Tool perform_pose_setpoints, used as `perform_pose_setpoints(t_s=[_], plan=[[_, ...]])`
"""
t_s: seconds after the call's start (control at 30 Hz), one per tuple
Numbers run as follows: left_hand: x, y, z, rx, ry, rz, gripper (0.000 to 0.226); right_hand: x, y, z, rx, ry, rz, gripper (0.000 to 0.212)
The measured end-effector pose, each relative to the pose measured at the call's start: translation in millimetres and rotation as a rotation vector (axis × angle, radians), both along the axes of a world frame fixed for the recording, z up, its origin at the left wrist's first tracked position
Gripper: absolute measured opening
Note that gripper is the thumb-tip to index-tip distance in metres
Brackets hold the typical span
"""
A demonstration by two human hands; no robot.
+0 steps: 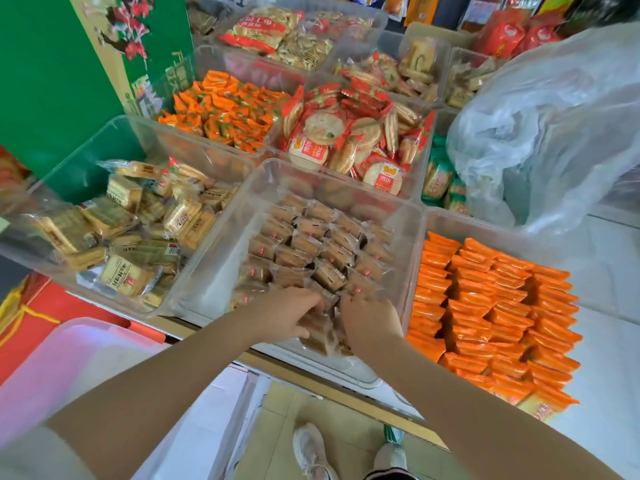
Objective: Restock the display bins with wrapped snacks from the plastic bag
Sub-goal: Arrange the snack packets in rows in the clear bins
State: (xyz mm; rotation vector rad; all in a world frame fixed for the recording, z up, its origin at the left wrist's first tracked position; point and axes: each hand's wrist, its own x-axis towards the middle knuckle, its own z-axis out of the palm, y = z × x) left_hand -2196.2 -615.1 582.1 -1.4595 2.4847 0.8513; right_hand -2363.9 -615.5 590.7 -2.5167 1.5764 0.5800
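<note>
Brown wrapped snacks (311,251) in rows, clear center bin (221,271); plastic bag (554,133) upper rt.

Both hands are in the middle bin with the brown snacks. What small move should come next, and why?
Probably set the brown packets down at the near end of the clear bin and let go. The left hand and right hand both grip packets there, and the farther rows already lie packed side by side.
</note>
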Motion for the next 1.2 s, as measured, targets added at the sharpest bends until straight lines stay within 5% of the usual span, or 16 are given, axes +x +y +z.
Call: perform_pose_setpoints(t_s=[0.13, 0.27, 0.43, 0.53, 0.8, 1.0, 1.2], plan=[[-10.7, -6.7, -9.9, -0.228, -0.236, -0.208, 0.039, -2.7, 0.0, -0.9, 0.016, -0.012, 0.014, 0.025], [-4.6, -8.5, -13.3, -0.242, -0.395, -0.229, 0.043, -6.3, 1.2, 3.9, 0.023, -0.034, 0.018, 0.024], [7.9, -12.5, -14.8, -0.31, -0.361, -0.142, 0.056, 2.8, 2.4, 9.5, 0.024, -0.173, -0.057, 0.018], [22.2, -10.2, -12.2, -0.278, -0.337, -0.112, 0.063, 19.2, 4.3, 2.9, 0.042, -0.23, 0.019, 0.04], [35.7, -14.6, -14.5, -0.377, -0.402, -0.132, 0.029, 52.8, 3.0, -18.8, 0.054, -0.082, 0.041, 0.038], [42.1, -15.0, -16.8, -0.328, -0.465, -0.088, 0.029, 51.2, -0.6, -12.0, 0.056, -0.014, 0.013, 0.038], [28.9, -12.7, -5.5, -0.26, -0.401, -0.03, 0.024, 37.1, -11.0, -0.9, 0.124, -0.255, -0.165, 0.033]])
